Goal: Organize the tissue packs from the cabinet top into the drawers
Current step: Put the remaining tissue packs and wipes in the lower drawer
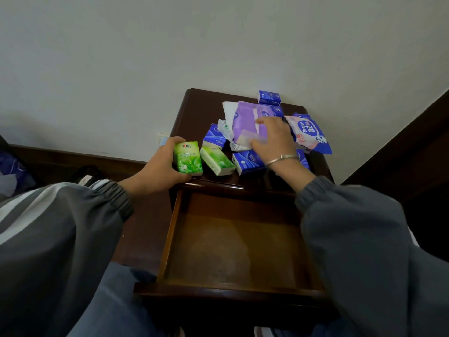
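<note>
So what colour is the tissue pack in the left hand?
Bright green with a leafy pattern; the tissue pack shows best in the head view.

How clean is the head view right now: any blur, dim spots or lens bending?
Head view: the right hand is motion-blurred at the fingertips over the purple pack; the left hand and its green pack look sharp; the open drawer is dim but readable; wide-angle bending curves the wall lines.

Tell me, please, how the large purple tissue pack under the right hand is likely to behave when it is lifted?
The purple tissue pack would probably sag: its soft wrapper looks crumpled and torn open near the right hand. It likely feels light for its bulk. Loose white tissue at its far-left end may spill or drag over the neighbouring packs.
</note>
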